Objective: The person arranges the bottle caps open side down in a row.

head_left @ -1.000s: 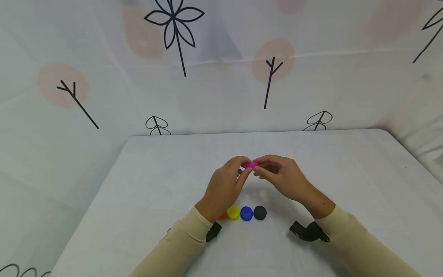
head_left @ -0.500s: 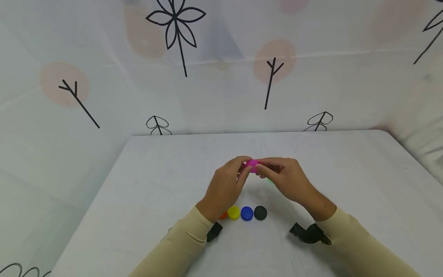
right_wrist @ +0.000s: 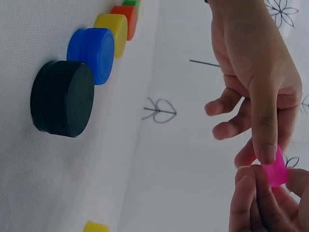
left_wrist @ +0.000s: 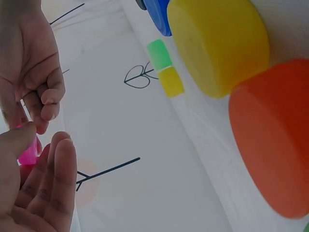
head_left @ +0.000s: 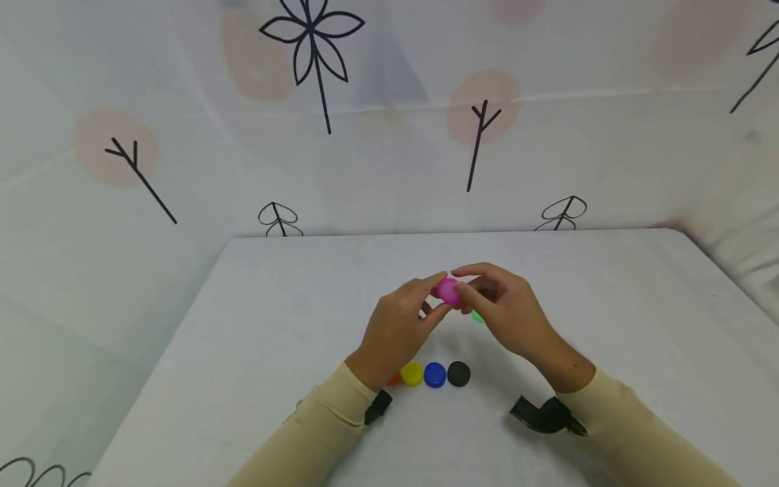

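Above the table, between both hands, is a small pink round cap (head_left: 448, 291) with its lighter face toward the head camera. My left hand (head_left: 394, 331) pinches its edge between thumb and fingertips. My right hand (head_left: 511, 314) has its thumb on the face, other fingers behind it and the index finger raised off the top. In the right wrist view the pink cap (right_wrist: 275, 169) shows side-on between the fingertips. A bright green piece (head_left: 478, 316) peeks out behind the right hand, most of it hidden.
Nearer the body, bottle caps stand in a row: orange (head_left: 393, 379), yellow (head_left: 412, 373), blue (head_left: 435, 375) and black (head_left: 459, 373). A green cap (right_wrist: 134, 5) sits at the row's far end. Beyond them lie small green (left_wrist: 159, 54) and yellow (left_wrist: 171, 81) pieces.
The pink cap has turned from edge-on to showing its round face and shifted slightly right. The right index finger has lifted off it. The green piece has come into sight.
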Demonstrator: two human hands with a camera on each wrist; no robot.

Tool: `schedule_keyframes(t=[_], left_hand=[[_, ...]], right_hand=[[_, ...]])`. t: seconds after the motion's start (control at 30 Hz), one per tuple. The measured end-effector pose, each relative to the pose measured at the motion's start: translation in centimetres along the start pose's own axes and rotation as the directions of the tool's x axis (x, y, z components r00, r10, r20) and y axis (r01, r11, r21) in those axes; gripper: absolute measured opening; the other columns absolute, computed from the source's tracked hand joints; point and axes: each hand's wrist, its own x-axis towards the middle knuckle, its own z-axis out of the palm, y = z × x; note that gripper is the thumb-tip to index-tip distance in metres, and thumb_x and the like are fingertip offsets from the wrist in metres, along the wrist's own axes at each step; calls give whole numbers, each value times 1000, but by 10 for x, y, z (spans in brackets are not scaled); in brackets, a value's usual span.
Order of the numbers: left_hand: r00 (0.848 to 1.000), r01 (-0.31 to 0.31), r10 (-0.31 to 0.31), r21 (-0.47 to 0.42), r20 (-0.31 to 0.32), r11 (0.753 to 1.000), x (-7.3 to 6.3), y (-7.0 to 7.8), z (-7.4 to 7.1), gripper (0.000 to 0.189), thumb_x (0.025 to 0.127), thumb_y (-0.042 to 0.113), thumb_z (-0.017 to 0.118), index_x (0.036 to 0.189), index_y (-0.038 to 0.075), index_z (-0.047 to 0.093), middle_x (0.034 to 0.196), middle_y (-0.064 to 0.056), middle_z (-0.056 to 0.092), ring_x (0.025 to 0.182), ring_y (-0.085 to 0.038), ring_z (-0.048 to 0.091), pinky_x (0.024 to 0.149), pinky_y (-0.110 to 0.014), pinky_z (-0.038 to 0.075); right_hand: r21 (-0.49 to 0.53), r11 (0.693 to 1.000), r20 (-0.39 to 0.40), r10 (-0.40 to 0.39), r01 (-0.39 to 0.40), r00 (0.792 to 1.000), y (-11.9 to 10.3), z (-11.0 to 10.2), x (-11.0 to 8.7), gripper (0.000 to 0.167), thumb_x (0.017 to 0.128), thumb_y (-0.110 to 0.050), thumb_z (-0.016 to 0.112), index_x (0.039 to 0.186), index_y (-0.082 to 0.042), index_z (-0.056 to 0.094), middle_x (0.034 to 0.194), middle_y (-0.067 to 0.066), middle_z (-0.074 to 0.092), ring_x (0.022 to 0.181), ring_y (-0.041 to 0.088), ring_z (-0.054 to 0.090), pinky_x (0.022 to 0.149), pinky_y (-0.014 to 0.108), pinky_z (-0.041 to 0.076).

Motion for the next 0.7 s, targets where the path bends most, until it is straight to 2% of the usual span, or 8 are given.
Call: schedule_keyframes(t=[0.2,0.43,0.57,0.7], left_hand=[[999,-17,17,8,-35,1000,-2,-1,-2,46,89,27,76,130,8,65,108,-5,75,73,-7,70,68,-14,55],[996,-20,24,44,-89,999,-3,-5,-2,42,87,28,79,122,10,68,104,-2,76,71,-5,70,64,-12,53],[995,-33,41,81,-96,996,-3,-7,-2,40,87,30,79,119,9,69,102,-1,76,63,-4,64,59,-9,48],[996,-47,55,108,-72,993,-1,-7,-2,39,89,32,76,118,7,68,102,-2,76,57,-4,54,55,-7,41]], right_hand=[[16,1000,14,-15,15,1000,-2,1,-2,21,99,-20,63,119,-12,67,85,2,73,74,13,68,71,29,57],[32,999,60,-35,33,998,-4,3,-1,26,95,-22,70,119,-12,67,90,2,72,81,11,71,78,20,57],[14,998,64,-65,65,996,-4,3,0,30,91,-19,74,120,-11,68,94,1,71,88,7,70,83,15,54],[8,996,43,-93,93,995,-3,3,-1,29,90,-13,75,118,-9,69,93,2,71,84,6,69,82,12,53]])
